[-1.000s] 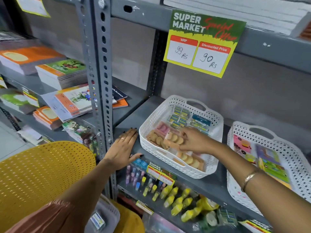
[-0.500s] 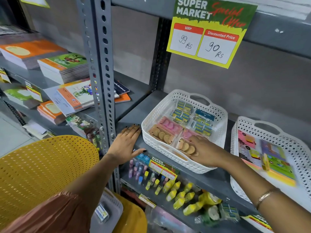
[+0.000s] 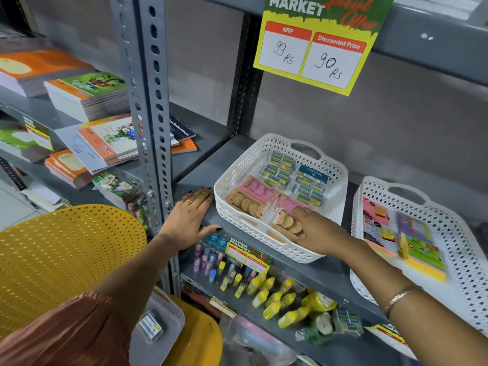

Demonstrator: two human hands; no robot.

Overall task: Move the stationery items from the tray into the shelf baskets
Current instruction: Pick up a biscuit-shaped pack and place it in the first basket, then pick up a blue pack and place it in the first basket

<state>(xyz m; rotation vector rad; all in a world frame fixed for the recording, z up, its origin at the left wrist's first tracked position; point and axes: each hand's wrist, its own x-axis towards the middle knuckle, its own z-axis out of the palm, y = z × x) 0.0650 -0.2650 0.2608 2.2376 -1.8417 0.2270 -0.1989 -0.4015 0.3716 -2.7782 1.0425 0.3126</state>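
A white shelf basket (image 3: 333,178) on the grey shelf holds eraser packs: blue-green ones at the back, pink ones in the middle, brown round-eraser packs in front. My right hand (image 3: 320,233) reaches into its near right corner and presses on a brown eraser pack (image 3: 287,222), fingers over its edge. My left hand (image 3: 188,220) lies flat and open on the shelf edge, left of the basket. Lower left, a grey tray (image 3: 169,313) rests on a yellow chair with one small blue-yellow pack (image 3: 151,327) in it.
A second white basket (image 3: 449,215) with sticky-note packs sits to the right. A perforated grey upright post (image 3: 148,101) stands left of my left hand. Notebooks (image 3: 89,96) are stacked on left shelves. Yellow bottles (image 3: 272,297) hang below. The yellow chair back (image 3: 66,257) is near left.
The view has moved closer and lower. My right hand slid the brown eraser pack toward the basket's near right corner. My left hand stays on the shelf edge.
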